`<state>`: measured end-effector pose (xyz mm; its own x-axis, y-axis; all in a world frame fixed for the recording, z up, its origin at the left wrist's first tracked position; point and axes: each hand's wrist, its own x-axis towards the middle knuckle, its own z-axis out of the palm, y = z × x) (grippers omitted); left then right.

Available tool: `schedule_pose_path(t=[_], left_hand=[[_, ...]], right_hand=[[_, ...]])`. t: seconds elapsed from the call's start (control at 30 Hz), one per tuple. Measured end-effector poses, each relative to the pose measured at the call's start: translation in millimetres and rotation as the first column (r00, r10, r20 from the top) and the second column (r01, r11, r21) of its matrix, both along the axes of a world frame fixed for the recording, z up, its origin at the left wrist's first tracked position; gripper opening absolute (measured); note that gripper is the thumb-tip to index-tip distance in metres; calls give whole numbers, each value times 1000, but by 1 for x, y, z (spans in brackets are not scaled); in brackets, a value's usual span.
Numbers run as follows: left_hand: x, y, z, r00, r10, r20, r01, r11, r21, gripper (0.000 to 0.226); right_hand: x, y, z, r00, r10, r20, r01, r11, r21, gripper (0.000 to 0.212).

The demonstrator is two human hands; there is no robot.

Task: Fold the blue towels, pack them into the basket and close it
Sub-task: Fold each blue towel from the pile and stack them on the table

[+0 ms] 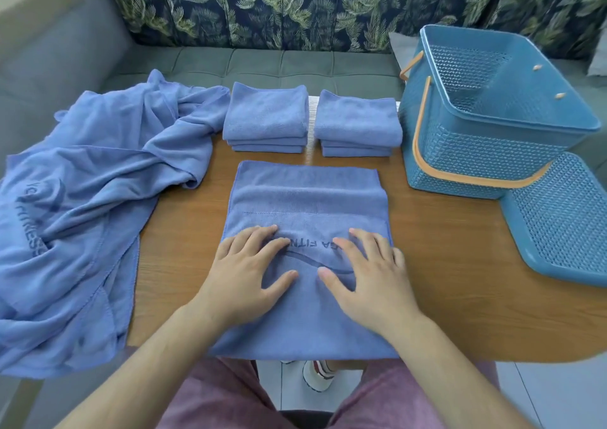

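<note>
Both hands flat, fingers straight, gripping nothing: left hand (pixel 244 272) and right hand (pixel 372 279) press the half-folded towel (pixel 307 198) at worktop (pixel 460 264) centre. Microfibre looks light, limp, slightly grippy; best pinch the corners or folded edge. Basket (pixel 486 152) open at right, lid (pixel 565 221) beside it.

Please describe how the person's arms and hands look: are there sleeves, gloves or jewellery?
Both the left hand and the right hand are bare, without gloves, rings or a watch. The forearms are bare too; no sleeve shows in view.
</note>
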<state>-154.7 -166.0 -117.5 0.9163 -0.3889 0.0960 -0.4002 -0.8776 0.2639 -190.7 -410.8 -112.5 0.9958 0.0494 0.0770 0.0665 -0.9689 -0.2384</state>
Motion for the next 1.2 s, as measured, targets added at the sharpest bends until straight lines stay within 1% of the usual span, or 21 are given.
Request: schedule_pose_path(t=[0.07, 0.13, 0.2, 0.27, 0.33, 0.37, 0.4, 0.43, 0.47, 0.5, 0.57, 0.6, 0.67, 0.73, 0.8, 0.93, 1.07, 1.13, 1.2], left_hand=[[20, -3, 7, 1000, 0, 9, 0, 1000, -31, 52], [52, -7, 9, 1000, 1, -10, -2, 999, -47, 51], [83, -8, 7, 999, -2, -37, 1, 1000, -22, 56], [105, -4, 2, 999, -5, -36, 5, 1000, 5, 58], [112, 5, -2, 999, -42, -10, 41, 998, -45, 54], [111, 10, -4, 998, -63, 11, 64, 992, -112, 49], [108, 13, -6, 997, -65, 42, 72, 979, -192, 42], [105, 16, -7, 996, -44, 81, 64, 963, -262, 33], [103, 17, -7, 993, -8, 114, 42, 953, -301, 24], [102, 16, -6, 991, 30, 131, 11, 954, -300, 19], [102, 13, -5, 988, 78, 131, -45, 971, -236, 16], [103, 12, -5, 988, 87, 125, -58, 975, -215, 15], [103, 12, -5, 991, 80, 111, -54, 975, -217, 14], [103, 14, -5, 994, 52, 94, -27, 969, -244, 19], [103, 15, -6, 995, 42, 90, -16, 963, -268, 21], [104, 15, -5, 993, 61, 100, -28, 950, -311, 13], [103, 17, -2, 994, 65, 83, -26, 915, -403, 10], [104, 17, -2, 996, 69, 55, -38, 898, -438, 10], [105, 17, -2, 995, 90, 44, -61, 888, -456, 10]], right_hand=[[25, -10, 3, 999, 22, 41, -23, 999, 28, 58], [57, -22, 5, 998, 55, 21, -55, 998, 16, 62], [83, -35, 2, 997, 76, -5, -76, 997, 5, 69], [98, -48, -1, 994, 112, 6, -112, 993, 35, 68], [101, -59, -4, 985, 151, 78, -162, 976, 147, 55], [100, -63, -7, 975, 165, 150, -194, 960, 203, 44], [98, -65, -9, 958, 174, 227, -225, 948, 225, 32], [97, -65, -10, 945, 171, 280, -235, 949, 212, 23], [96, -64, -11, 941, 154, 300, -216, 959, 186, 18], [96, -63, -11, 949, 122, 289, -176, 970, 167, 18], [98, -62, -11, 969, 61, 240, -102, 982, 161, 20], [98, -61, -11, 972, 54, 229, -92, 984, 156, 20], [99, -62, -10, 965, 89, 246, -129, 980, 153, 15], [97, -63, -9, 946, 145, 289, -203, 962, 181, 11], [96, -64, -8, 928, 161, 336, -244, 944, 222, 13], [95, -67, -7, 889, 129, 439, -276, 917, 290, 14], [92, -69, -6, 826, 91, 556, -307, 901, 308, 13], [91, -69, -7, 836, 72, 544, -307, 883, 355, 12], [91, -67, -8, 883, 46, 467, -265, 870, 417, 10]])
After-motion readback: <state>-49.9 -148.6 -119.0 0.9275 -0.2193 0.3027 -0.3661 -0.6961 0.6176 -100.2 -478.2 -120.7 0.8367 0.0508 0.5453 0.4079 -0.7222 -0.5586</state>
